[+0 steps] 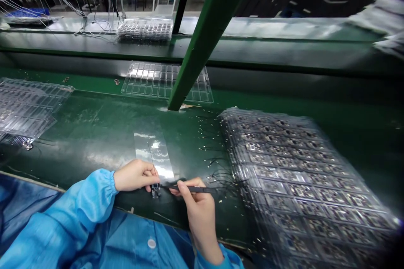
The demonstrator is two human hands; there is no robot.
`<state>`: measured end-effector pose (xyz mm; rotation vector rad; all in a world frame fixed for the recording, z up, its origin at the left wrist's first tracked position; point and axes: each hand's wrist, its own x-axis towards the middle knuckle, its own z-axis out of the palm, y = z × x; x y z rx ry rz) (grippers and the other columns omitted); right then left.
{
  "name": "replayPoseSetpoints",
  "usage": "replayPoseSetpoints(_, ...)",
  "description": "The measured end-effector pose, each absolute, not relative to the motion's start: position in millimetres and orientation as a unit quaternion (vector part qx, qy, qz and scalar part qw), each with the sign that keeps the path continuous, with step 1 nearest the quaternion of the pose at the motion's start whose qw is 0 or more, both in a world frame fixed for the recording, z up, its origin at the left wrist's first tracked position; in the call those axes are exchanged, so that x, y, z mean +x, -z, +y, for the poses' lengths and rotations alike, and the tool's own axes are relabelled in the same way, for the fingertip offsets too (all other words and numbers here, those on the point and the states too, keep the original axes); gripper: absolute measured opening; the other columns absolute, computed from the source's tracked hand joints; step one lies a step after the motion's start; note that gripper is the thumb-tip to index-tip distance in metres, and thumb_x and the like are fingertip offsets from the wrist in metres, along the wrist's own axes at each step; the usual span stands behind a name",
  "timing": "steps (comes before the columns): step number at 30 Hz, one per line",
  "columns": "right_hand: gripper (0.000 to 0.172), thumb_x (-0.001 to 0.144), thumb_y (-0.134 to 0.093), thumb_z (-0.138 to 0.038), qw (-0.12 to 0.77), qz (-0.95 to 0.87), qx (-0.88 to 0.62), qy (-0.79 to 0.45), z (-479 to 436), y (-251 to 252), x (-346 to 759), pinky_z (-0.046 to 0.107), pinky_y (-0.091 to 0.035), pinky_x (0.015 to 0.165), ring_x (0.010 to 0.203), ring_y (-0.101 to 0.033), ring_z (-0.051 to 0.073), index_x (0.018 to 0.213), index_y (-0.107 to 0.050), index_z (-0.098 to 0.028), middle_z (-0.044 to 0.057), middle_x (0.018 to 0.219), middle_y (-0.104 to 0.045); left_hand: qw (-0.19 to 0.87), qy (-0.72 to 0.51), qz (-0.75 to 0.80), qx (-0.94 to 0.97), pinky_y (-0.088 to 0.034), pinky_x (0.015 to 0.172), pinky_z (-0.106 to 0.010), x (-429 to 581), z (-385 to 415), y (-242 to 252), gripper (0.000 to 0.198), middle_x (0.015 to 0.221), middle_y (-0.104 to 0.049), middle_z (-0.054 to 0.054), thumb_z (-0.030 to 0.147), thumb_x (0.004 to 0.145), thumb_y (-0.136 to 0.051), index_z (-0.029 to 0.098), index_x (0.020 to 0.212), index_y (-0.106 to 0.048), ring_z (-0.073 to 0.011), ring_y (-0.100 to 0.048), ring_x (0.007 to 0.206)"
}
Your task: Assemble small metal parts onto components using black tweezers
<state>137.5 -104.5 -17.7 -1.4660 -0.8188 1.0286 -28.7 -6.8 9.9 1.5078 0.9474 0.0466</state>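
Small circuit board [155,191] at near edge of green tabletop [94,130], pinched by left hand [135,175] fingertips. Right hand [197,210] closed on thin black tool [189,188], tip at board. Board judged light, rigid, fragile: hold by edges.

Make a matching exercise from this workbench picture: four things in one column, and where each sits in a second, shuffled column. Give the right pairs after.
Things:
1. small circuit board
2. black tweezers
3. empty clear tray
4. stack of filled trays

Places:
A. flat at the far side of the bench, behind the green post
B. at the fingertips of the left hand
C. on the bench to the right of both hands
D. gripped in the right hand

Pairs: 1-B, 2-D, 3-A, 4-C
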Motion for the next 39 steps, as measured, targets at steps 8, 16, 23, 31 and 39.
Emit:
replayPoseSetpoints(8,0.024,0.077,-0.063,-0.036,0.525,-0.369,-0.645,-0.414,-102.3,13.0,134.0,0.028,-0.05,0.058,0.06,-0.064,0.018,0.064,-0.058,-0.017,0.002,0.061,-0.061,0.603,-0.021,0.403,0.688,-0.042,0.049,-0.016,-29.2,-6.6,-10.2,0.018,0.06,-0.062,0.002,0.031,0.082,-0.053,0.014,0.079,-0.059,-0.0111,-0.063,0.057)
replayPoseSetpoints(16,0.023,0.077,-0.063,-0.036,0.52,-0.365,-0.654,-0.411,-101.9,13.0,132.5,0.028,-0.048,0.059,0.061,-0.064,0.018,0.064,-0.059,-0.017,0.002,0.062,-0.061,0.598,-0.022,0.401,0.693,-0.043,0.051,-0.017,-28.6,-7.1,-13.2,0.019,0.06,-0.061,0.002,0.031,0.082,-0.053,0.013,0.079,-0.059,-0.0108,-0.062,0.055)
replayPoseSetpoints(23,0.023,0.076,-0.064,-0.037,0.525,-0.356,-0.65,-0.418,-102.5,13.7,132.1,0.027,-0.049,0.058,0.061,-0.064,0.019,0.065,-0.057,-0.017,0.001,0.061,-0.061,0.597,-0.023,0.401,0.695,-0.043,0.051,-0.017,-28.3,-6.3,-11.6,0.018,0.06,-0.062,0.002,0.03,0.082,-0.053,0.013,0.08,-0.059,-0.0111,-0.063,0.056)
replayPoseSetpoints(31,0.024,0.077,-0.063,-0.036,0.524,-0.368,-0.651,-0.407,-101.5,10.6,131.7,0.027,-0.049,0.057,0.06,-0.064,0.019,0.064,-0.057,-0.018,0.001,0.06,-0.06,0.597,-0.026,0.399,0.695,-0.043,0.051,-0.017,-28.6,-7.2,-11.5,0.019,0.061,-0.062,0.002,0.032,0.082,-0.053,0.014,0.08,-0.059,-0.0105,-0.062,0.056)
replayPoseSetpoints(39,0.024,0.078,-0.063,-0.038,0.518,-0.361,-0.656,-0.413,-104.6,16.5,132.7,0.028,-0.049,0.059,0.062,-0.064,0.019,0.066,-0.057,-0.017,0.002,0.063,-0.06,0.601,-0.025,0.402,0.69,-0.043,0.052,-0.017,-27.6,-6.7,-13.1,0.018,0.059,-0.062,0.002,0.03,0.081,-0.054,0.014,0.079,-0.059,-0.0104,-0.062,0.055)
